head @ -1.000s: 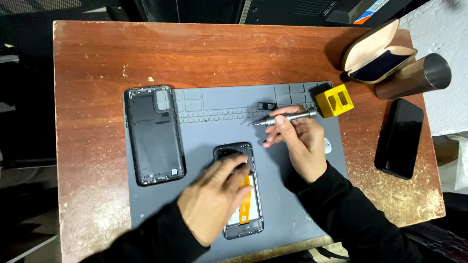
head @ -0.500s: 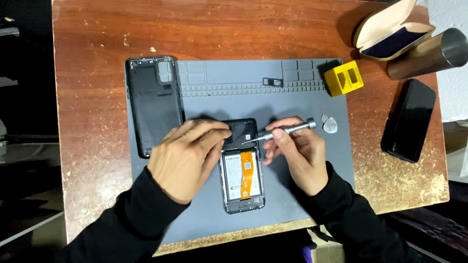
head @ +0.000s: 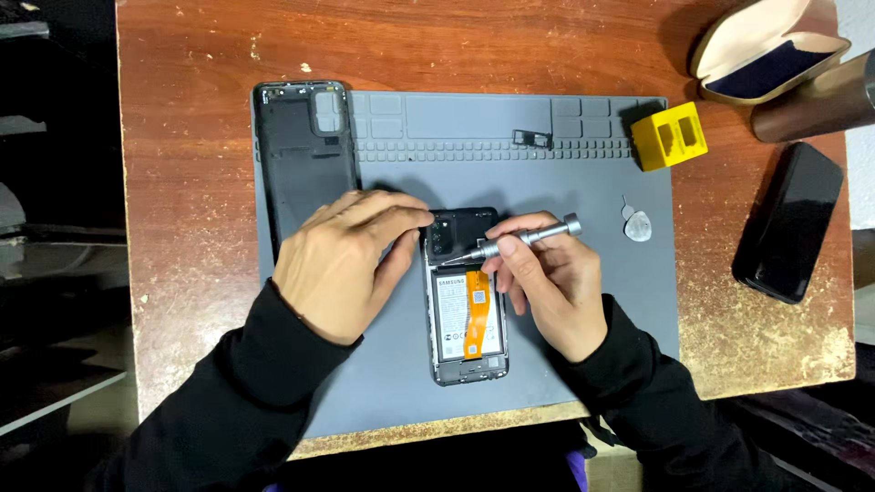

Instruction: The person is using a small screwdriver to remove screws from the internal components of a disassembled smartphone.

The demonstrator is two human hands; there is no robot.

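Observation:
An opened phone lies back-up on the grey work mat, its battery and an orange ribbon cable exposed. My left hand rests on the mat with its fingertips pressed on the phone's upper left corner. A silver screwdriver is pinched in my right hand, its tip down on the phone's upper part near the camera module. The phone's removed black back cover lies on the mat's left edge, just above my left hand.
A yellow block and a small black tray piece sit at the mat's top right. A grey pick lies right of the screwdriver. On the wooden table, right side: a second black phone, an open glasses case, a dark cylinder.
My left hand has slid from over the phone's lower half up to its top left corner. My right hand has brought the screwdriver down from the mat's upper area onto the phone's top.

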